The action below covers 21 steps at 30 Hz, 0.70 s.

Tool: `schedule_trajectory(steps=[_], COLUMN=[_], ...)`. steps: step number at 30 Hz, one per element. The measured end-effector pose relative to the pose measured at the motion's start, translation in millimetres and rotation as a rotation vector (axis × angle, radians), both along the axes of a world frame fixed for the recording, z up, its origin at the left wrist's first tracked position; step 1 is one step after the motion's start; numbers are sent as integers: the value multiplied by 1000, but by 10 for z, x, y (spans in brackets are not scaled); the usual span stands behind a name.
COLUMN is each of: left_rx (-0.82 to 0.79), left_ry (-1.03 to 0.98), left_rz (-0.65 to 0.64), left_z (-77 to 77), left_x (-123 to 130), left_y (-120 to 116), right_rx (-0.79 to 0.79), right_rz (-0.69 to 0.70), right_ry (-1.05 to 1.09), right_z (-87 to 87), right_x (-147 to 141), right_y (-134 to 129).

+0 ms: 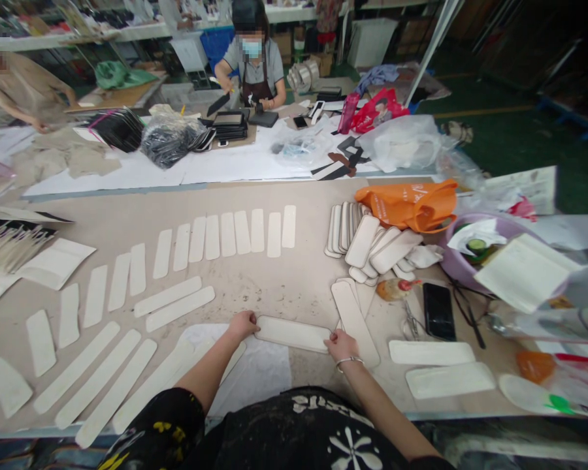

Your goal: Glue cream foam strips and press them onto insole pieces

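Note:
Between my two hands lies a long cream-white panel [294, 333] with rounded corners and a darker edge. My left hand [245, 324] pinches its left end. At its right end, my right hand [342, 344] has its fingers closed on the panel's edge; a bracelet circles that wrist. Just right of this hand, another long panel [355, 320] lies slantwise on the table over more pieces. White paper [269, 372] with pale strips on it spreads below my left forearm.
Rows of cream strips [215, 236] cover the table's left and middle. Stacked panels [362, 243], an orange bag [406, 205], a bottle [396, 289], a black phone [440, 311] and a purple basin [453, 258] stand to the right. A masked co-worker [255, 68] handles dark pieces across the table.

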<state>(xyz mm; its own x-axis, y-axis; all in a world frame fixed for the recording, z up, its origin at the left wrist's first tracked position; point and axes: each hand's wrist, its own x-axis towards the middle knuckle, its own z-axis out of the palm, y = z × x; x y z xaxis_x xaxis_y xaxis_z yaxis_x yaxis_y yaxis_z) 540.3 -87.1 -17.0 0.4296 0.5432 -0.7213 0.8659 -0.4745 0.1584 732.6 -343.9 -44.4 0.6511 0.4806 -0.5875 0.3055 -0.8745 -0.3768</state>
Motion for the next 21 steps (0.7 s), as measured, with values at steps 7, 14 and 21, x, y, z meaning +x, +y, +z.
schedule_trajectory(steps=[7,14,21], left_rx=[5,41,71], left_ry=[5,-14,-32], left_rz=[21,28,43], left_z=[1,-45,-64], left_x=[2,8,-11], left_y=[-5,2,1], right_rx=[-8,-25,107], right_rz=[26,92,306], right_ry=[-22,-91,-218], right_z=[44,99,417], right_x=[-23,-59,-313], right_y=[-1,-18,-23])
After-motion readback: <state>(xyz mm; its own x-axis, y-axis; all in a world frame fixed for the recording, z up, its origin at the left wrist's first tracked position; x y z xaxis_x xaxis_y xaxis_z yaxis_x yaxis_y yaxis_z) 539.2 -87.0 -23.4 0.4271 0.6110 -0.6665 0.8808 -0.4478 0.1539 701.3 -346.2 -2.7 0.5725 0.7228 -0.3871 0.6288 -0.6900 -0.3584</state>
